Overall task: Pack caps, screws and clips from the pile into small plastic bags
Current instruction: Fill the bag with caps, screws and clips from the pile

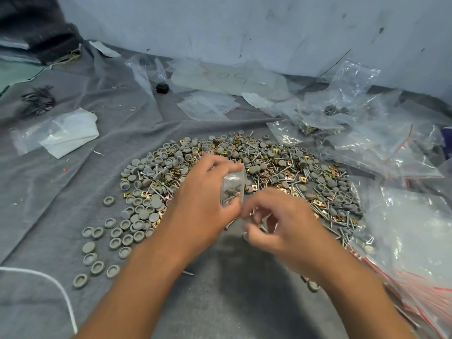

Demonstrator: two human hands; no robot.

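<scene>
The left hand (200,199) grips a small clear plastic bag (233,187) above the near edge of the pile (244,179): round grey caps, thin steel screws, brassy square clips. The right hand (276,226), blurred, curls its fingers just beside the bag's base; what they pinch cannot be told. Bare grey cloth (73,182) lies left; crinkled red-striped bags (403,231) crowd the right.

Two bare forearms enter from the bottom edge, no sleeves visible up to the frame border. Left hand (208,194) and right hand (276,223) are both bare: no gloves, rings, watch or wristbands. Right hand's fingers are motion-blurred, so nail detail can't be read; the left hand's knuckles and thumb show more sharply.
</scene>
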